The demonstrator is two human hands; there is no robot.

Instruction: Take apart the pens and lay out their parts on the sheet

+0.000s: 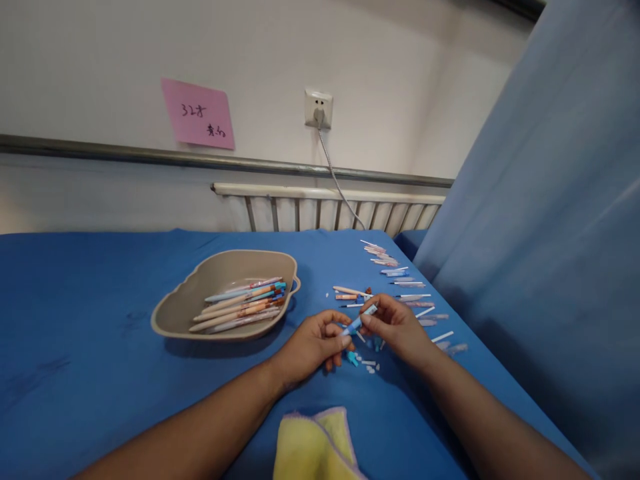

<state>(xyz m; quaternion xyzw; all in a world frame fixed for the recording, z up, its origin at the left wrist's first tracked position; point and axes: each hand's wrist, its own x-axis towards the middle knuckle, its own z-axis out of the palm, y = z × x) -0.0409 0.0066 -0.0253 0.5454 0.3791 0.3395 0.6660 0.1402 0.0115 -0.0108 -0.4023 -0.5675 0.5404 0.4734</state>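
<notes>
Between my two hands is a light blue pen barrel (358, 322), tilted up to the right. The thumb and fingers of my left hand (320, 340) pinch its lower end. My right hand (395, 327) grips the upper end with its fingertips. Beneath the hands lie small pen parts, among them a turquoise piece (353, 359) and several small white bits (370, 368). Just behind the fingers are a beige pen barrel (351, 291) and an orange-brown piece (346, 297). My right hand partly covers this pile.
A beige basin (167, 320) with several pens (245, 307) stands to the left. Rows of pen parts (407, 283) run along the right edge, near a blue curtain (540, 233). A yellow cloth (313, 443) lies in front. A cord (336, 177) hangs from the wall socket (319, 109).
</notes>
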